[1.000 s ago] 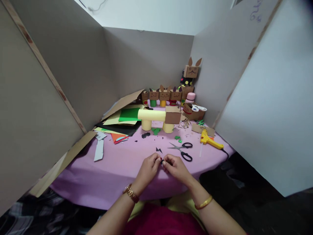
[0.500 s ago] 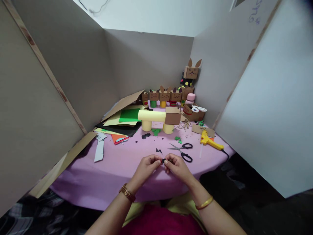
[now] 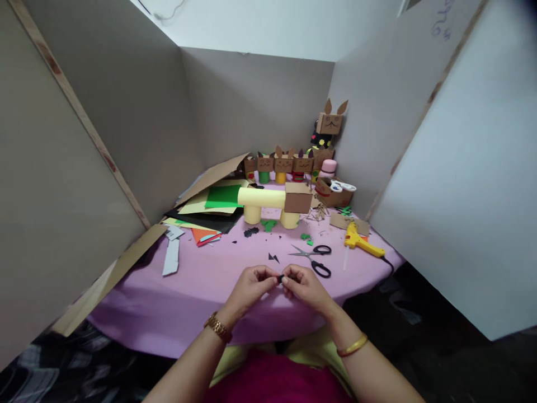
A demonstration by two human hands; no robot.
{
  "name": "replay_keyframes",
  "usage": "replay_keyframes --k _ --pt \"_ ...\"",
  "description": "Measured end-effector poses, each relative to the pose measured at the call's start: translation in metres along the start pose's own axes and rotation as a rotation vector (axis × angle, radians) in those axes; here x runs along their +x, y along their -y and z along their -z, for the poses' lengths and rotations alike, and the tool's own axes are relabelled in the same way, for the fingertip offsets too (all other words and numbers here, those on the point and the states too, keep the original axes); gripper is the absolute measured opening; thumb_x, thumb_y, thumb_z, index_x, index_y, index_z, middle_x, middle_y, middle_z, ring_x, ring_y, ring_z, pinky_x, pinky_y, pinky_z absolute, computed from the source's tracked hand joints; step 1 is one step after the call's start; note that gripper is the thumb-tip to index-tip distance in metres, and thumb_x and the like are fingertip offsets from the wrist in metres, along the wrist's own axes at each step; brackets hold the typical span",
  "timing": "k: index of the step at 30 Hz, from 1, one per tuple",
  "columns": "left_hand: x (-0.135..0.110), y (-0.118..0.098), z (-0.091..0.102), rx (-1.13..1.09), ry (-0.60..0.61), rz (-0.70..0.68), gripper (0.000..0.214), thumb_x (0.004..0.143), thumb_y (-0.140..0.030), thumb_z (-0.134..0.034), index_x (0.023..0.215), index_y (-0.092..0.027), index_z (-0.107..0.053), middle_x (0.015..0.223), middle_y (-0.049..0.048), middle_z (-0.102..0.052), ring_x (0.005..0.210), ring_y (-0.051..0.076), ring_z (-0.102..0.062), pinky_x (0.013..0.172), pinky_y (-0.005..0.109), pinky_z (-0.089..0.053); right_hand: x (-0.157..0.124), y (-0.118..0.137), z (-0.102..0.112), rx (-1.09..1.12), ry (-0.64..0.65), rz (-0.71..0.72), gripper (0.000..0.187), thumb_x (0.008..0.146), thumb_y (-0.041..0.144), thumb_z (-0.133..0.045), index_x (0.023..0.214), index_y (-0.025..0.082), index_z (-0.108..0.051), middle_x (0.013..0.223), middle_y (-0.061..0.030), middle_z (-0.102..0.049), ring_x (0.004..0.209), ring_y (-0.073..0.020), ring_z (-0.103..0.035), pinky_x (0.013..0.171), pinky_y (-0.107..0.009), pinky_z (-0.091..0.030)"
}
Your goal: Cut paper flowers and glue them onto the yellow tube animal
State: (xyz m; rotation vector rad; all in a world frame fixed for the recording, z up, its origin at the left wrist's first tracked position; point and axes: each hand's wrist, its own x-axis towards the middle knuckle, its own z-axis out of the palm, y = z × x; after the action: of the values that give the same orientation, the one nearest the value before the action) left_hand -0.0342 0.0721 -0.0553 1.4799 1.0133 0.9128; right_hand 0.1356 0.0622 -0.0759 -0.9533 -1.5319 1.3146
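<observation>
Between my two hands is a small black paper piece (image 3: pixel 281 279), mostly covered by the fingertips. My left hand (image 3: pixel 258 282) pinches one side of it, and my right hand (image 3: pixel 302 284) pinches the other. Just beyond the fingers lie small black paper triangles (image 3: pixel 273 257). Black-handled scissors (image 3: pixel 312 256) rest with blades apart, to the right of the triangles. Farther back stands a pale yellow paper-tube animal body (image 3: pixel 262 198) on short tube legs, with a brown cardboard box head (image 3: pixel 298 200) at its right end.
A yellow glue gun (image 3: pixel 361 240) lies on the right, its cord over the edge. Coloured paper sheets (image 3: pixel 210 210) are stacked at left. Several small box-headed figures (image 3: pixel 284 165) stand behind. A cardboard box (image 3: pixel 333 193) holds white scissors (image 3: pixel 343 185). Grey panels (image 3: pixel 255 101) enclose the pink-covered table (image 3: pixel 218 296).
Both hands stay together at nearly the same spot, with the black piece still between the fingertips. The view has shifted very slightly; nothing on the table has visibly moved.
</observation>
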Motion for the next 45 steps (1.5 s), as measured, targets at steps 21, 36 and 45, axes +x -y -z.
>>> replay_keyframes --k 21,36,45 --pt "-0.002 0.010 -0.008 0.244 -0.047 -0.162 0.026 0.083 -0.036 -0.048 0.068 -0.017 -0.058 0.063 -0.0008 -0.057 0.064 0.015 -0.052 0.062 0.024 -0.039 -0.001 -0.001 -0.005 -0.128 -0.065 0.027 0.017 0.078 0.031 -0.057 0.069 0.019 -0.052 0.052 0.0048 -0.051 0.046 -0.0095 -0.046 0.047 -0.021 -0.035" --pt "-0.002 0.008 -0.008 0.322 0.016 -0.206 0.027 0.088 -0.036 -0.042 0.074 -0.018 -0.057 0.069 0.0008 -0.061 0.069 0.016 -0.055 0.067 0.025 -0.041 0.002 -0.006 -0.007 -0.103 -0.126 0.054 0.028 0.083 0.044 -0.053 0.069 0.020 -0.050 0.051 0.0051 -0.051 0.045 -0.0093 -0.047 0.046 -0.021 -0.038" --pt "-0.002 0.004 -0.007 0.303 0.004 -0.210 0.023 0.086 -0.034 -0.044 0.073 -0.018 -0.055 0.067 -0.0010 -0.056 0.066 0.014 -0.051 0.064 0.024 -0.039 -0.001 -0.001 -0.007 -0.100 -0.137 0.084 0.030 0.085 0.045 -0.051 0.069 0.020 -0.049 0.054 0.0049 -0.051 0.045 -0.0095 -0.047 0.048 -0.022 -0.038"
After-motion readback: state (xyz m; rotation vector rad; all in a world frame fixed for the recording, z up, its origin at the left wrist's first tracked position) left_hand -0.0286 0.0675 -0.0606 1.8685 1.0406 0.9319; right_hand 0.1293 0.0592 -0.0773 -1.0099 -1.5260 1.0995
